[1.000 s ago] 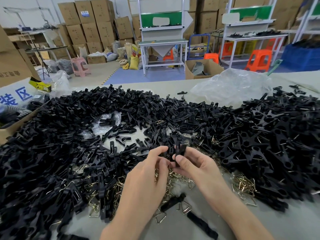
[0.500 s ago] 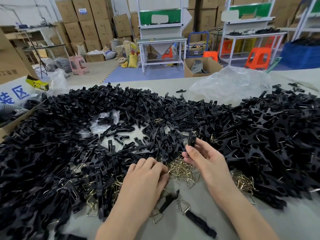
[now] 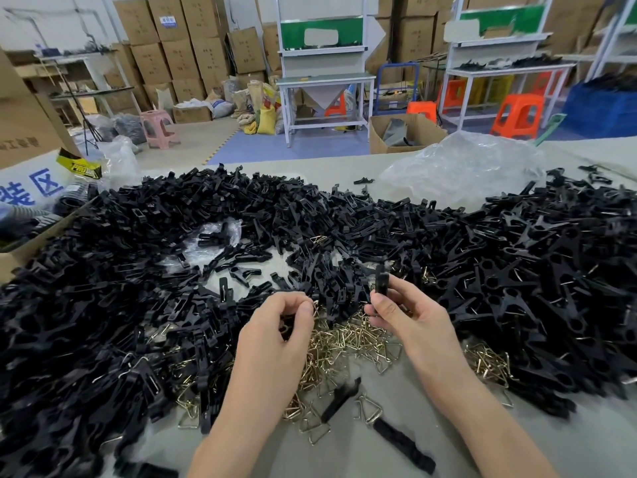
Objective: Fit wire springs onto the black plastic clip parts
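- The left hand [image 3: 279, 326] hovers over the heap of wire springs [image 3: 344, 339], fingers curled and thumb meeting forefinger; I cannot tell whether they pinch a spring.
- The right hand [image 3: 410, 315], at the heap's far edge, grips one black clip part [image 3: 382, 282] upright.
- Half a second ago the left hand lay flat on the heap; now it is raised.
- Two hands, one held clip part; the piled clips around the heap on the bench [image 3: 327, 460] are too many to count.

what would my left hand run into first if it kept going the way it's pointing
Probably the heap of black clip parts just beyond the left hand. The hand seems to be above the table, so it might skim over the nearest ones.
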